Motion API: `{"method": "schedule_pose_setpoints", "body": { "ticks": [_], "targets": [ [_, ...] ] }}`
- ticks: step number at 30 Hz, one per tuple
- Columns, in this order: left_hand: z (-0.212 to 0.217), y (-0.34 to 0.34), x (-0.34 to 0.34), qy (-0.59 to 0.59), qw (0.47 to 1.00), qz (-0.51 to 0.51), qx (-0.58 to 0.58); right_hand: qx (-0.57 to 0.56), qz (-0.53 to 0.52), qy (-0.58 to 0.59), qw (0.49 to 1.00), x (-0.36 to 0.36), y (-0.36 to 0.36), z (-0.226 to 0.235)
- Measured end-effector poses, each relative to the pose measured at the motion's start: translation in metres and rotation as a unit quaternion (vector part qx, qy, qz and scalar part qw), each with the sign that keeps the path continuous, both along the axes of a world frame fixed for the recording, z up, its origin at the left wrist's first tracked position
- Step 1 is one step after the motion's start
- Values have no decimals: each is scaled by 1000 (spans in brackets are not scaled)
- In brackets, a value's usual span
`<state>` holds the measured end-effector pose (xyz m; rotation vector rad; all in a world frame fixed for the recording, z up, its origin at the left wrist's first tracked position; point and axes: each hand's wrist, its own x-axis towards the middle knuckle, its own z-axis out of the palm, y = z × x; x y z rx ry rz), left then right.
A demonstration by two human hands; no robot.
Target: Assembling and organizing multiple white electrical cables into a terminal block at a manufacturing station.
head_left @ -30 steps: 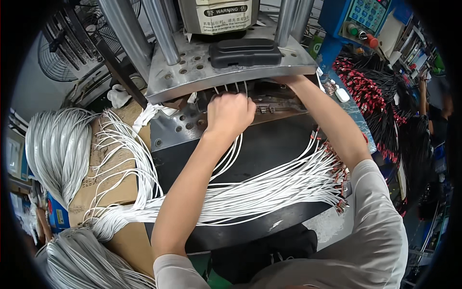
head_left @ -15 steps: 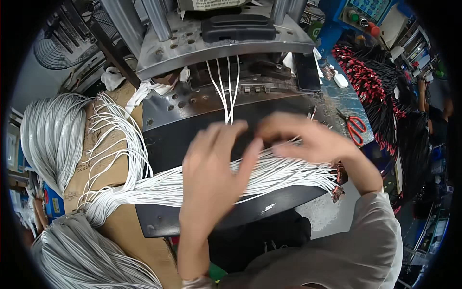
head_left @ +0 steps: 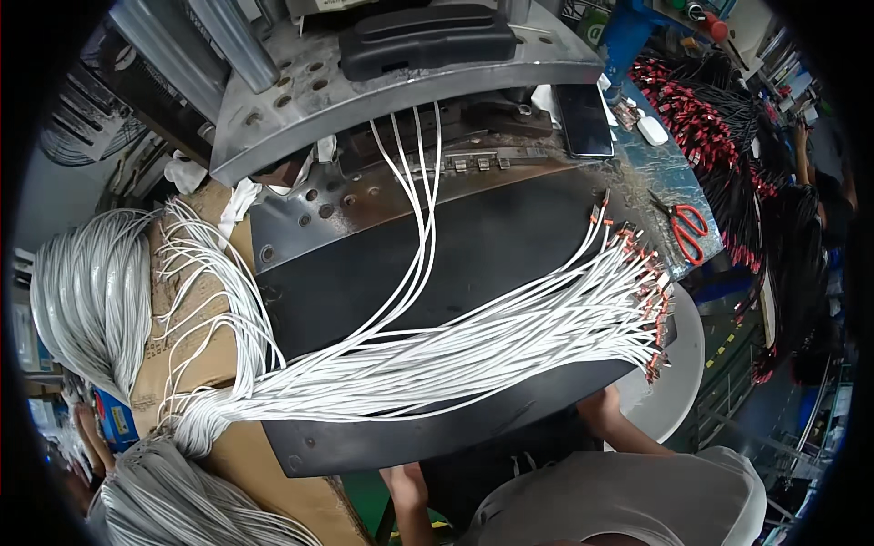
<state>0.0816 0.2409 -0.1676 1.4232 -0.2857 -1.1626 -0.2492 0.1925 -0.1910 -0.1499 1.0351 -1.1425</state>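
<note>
Both my hands are at the near edge of the black work plate [head_left: 337, 246], partly under it. My left hand [head_left: 406, 482] shows only its back and wrist below the edge; my right hand [head_left: 601, 409] shows the same farther right. The plate hides the fingers of both, and whatever they touch. Across the plate lies a thick bundle of white cables [head_left: 437, 373], with copper-and-orange tips fanned out at the right end. Several single white cables [head_left: 425, 218] run from the bundle up under the metal press head [head_left: 401, 100], where their ends are hidden.
Coiled grey cables [head_left: 96, 300] rest on cardboard [head_left: 191, 350] at the left. Red-handled scissors [head_left: 685, 232], a white mouse-like object [head_left: 652, 130] and a dark phone [head_left: 584, 120] lie at the right. Black cables with red ends [head_left: 701, 127] hang beyond. A round white stool [head_left: 687, 364] stands below right.
Both hands have left the cable bundle and dropped to the plate's near edge. The view has shifted, and the whole bundle now shows.
</note>
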Motion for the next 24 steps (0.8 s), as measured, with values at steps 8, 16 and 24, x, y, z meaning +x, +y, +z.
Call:
{"method": "schedule_pose_setpoints", "body": {
  "ticks": [8,16,24],
  "targets": [
    [10,-1,0,63,997,18,-45,-115,80,-109,984,7,-9,6],
    [32,-9,-6,-38,997,71,6,-65,33,-261,963,7,-14,-9],
    [191,-123,-5,-202,763,-586,-182,-434,578,-234,651,63,-81,174]
  ]
}}
